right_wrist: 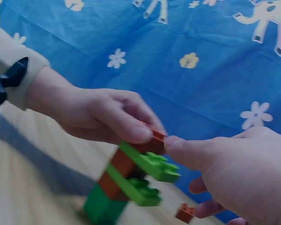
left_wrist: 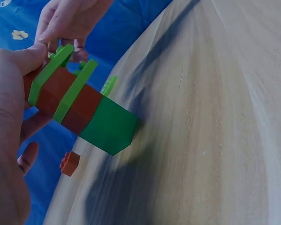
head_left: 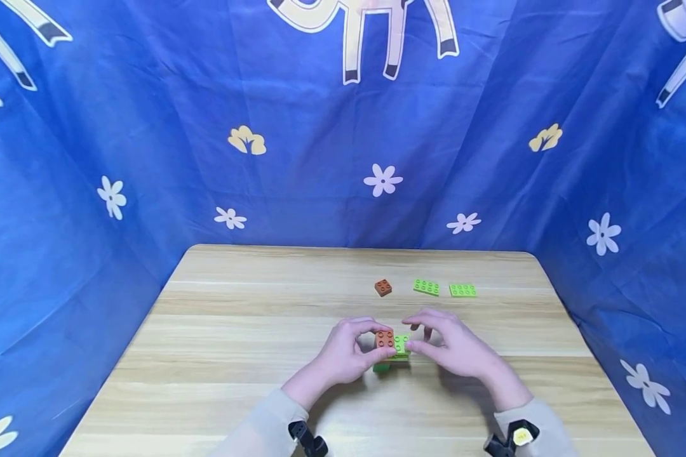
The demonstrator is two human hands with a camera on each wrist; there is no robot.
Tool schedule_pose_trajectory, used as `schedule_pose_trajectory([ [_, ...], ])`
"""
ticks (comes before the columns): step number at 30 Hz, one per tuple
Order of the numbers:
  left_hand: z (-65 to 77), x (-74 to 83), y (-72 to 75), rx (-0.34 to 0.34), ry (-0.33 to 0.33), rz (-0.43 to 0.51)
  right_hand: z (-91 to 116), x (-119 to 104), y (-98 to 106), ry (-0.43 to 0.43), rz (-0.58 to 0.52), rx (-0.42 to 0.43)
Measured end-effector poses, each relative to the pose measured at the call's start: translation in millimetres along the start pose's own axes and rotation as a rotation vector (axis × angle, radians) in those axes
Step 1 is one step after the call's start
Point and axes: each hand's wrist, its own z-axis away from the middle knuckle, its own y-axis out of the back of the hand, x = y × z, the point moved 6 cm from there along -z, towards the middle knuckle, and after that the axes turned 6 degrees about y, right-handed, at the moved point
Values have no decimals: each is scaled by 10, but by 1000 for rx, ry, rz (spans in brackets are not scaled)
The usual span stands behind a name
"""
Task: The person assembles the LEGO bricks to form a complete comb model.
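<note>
Seating the top brown brick (head_left: 385, 339) seems the step in hand: the left hand (head_left: 349, 353) pinches it on the upright stack (left_wrist: 78, 99), roughly midway between the table's (head_left: 217, 355) side edges. The right hand (head_left: 456, 346) is loosely parted, thumb beside the stack, contact unclear. The next move likely calls for a square downward press.

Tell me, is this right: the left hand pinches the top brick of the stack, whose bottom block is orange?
Not quite: the bottom block is green, not orange, as the left wrist view shows. The left hand does pinch the top brick of the stack.
</note>
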Motion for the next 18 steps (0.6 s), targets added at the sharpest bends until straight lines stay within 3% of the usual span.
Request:
schedule_pose_trajectory([
  [5, 17, 15, 1, 14, -11, -64, 22, 191, 220, -68, 3, 40],
  [13, 37, 72, 20, 43, -138, -160, 87, 615, 529, -146, 49, 136],
  [18, 33, 54, 19, 30, -130, -168, 166, 904, 634, -189, 65, 186],
])
